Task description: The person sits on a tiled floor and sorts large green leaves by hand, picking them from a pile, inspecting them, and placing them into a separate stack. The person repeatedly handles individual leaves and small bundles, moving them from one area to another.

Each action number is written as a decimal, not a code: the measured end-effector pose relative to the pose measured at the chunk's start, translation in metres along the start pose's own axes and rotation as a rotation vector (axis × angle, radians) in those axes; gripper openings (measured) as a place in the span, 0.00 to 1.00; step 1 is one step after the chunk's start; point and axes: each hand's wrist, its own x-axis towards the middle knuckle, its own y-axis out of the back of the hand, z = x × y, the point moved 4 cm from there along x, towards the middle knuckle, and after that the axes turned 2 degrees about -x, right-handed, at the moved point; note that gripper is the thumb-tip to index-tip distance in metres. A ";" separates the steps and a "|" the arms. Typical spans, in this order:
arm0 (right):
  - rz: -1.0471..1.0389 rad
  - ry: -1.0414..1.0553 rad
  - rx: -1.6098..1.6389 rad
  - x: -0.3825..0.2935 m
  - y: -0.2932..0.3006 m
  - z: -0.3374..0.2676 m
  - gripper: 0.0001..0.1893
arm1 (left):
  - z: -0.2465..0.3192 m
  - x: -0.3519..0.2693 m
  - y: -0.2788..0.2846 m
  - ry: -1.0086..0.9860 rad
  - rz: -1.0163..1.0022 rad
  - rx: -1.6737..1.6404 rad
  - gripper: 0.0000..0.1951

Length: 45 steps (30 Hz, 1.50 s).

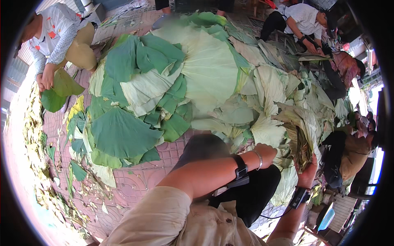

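A folded bundle of dried, brownish lotus leaves [297, 132] stands upright in my right hand [307, 172], gripped near its lower end. My left hand [266, 155] reaches across to the right with its fingers curled, just left of the bundle. Whether anything is inside those fingers is hidden. Pale, flattened lotus leaves [267, 129] lie under and beyond both hands. In front of me spreads a large heap, with a broad pale green lotus leaf [209, 64] on top and darker green lotus leaves [123, 132] at its left.
A person [58, 43] at the left holds a green leaf [58, 92]. Another person [304, 27] handles leaves at the upper right, and more people sit along the right. Leaf scraps [52, 184] litter the pink paving [135, 190]. A wooden crate [341, 212] stands lower right.
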 end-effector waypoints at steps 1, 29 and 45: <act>-0.068 -0.037 -0.014 0.003 -0.004 0.000 0.23 | -0.001 0.000 0.000 0.021 -0.015 -0.014 0.17; 0.368 0.081 -0.243 0.027 0.040 -0.039 0.20 | -0.005 0.002 -0.013 -0.147 -0.114 0.146 0.17; 0.267 0.127 0.041 0.090 0.044 -0.083 0.19 | -0.017 0.027 -0.020 -0.121 -0.090 0.064 0.14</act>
